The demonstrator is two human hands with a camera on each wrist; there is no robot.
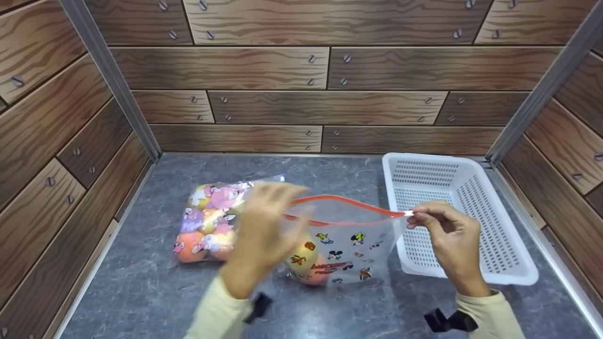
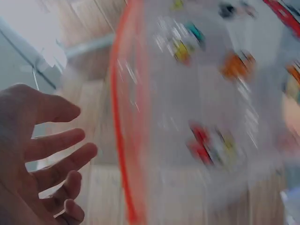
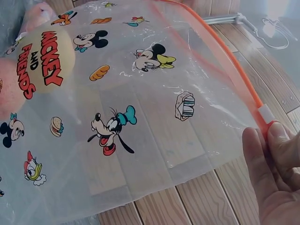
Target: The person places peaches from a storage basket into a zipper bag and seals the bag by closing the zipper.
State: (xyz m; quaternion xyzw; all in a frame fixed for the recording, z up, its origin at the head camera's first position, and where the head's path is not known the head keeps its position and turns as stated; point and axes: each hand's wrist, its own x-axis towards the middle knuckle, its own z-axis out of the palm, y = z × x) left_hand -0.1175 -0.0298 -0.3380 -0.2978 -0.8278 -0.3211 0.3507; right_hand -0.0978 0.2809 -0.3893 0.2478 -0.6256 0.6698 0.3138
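A clear zip bag (image 1: 348,254) with cartoon prints and an orange zip edge hangs from my right hand (image 1: 452,240). Thumb and fingers pinch the corner of that edge beside the white slider (image 3: 266,114). Yellow and pink round things (image 3: 56,61) lie in the bag's bottom corner. The mouth of the bag gapes in the head view. My left hand (image 1: 266,226), blurred, is spread at the other end of the mouth. In the left wrist view its fingers (image 2: 61,140) stand apart from the orange edge, with nothing between them.
A second printed bag (image 1: 207,226), filled with colourful round things, lies on the grey table (image 1: 141,282) at the left, partly behind my left hand. At the right stands a white perforated basket (image 1: 506,235). Wood-patterned panels (image 1: 325,70) wall in the back and sides.
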